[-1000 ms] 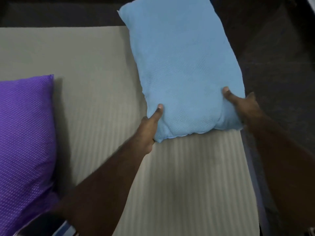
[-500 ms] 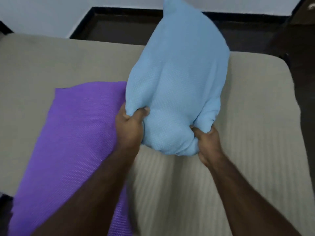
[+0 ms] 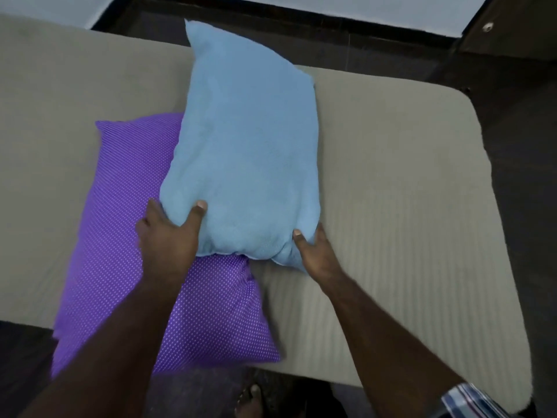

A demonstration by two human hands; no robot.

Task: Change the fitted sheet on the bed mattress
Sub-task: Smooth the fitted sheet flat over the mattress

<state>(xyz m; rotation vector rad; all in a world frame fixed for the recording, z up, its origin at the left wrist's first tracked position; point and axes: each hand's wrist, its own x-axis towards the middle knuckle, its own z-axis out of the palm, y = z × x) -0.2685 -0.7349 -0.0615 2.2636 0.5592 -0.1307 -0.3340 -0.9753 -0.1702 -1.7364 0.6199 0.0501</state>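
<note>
Both hands are on the blue pillow, gripping its near end: the left hand clamps the near-left corner, thumb pressed on top of the fabric and fingers tucked underneath, while the right hand pinches the bunched near-right corner, thumb on top, fingers spread along the side. That pillow runs lengthwise away from the person, its far corner reaching past the far edge of the mattress, and its left half overlaps the purple pillow lying beside it, polka-dotted and angled, with its near corner hanging over the near edge. Underneath, the mattress shows a plain greyish-beige ribbed surface; whether that is a sheet or bare ticking, I cannot tell. Its right end is rounded at the corners and free of any load, a broad bare stretch to the right of the blue pillow, and another bare stretch to the left beyond the purple one. Around the bed, dark floor shows at the far side and on the right, with a pale wall above it. Down at the near edge, a bare foot stands on the floor, and a striped cloth peeks in at bottom right.
</note>
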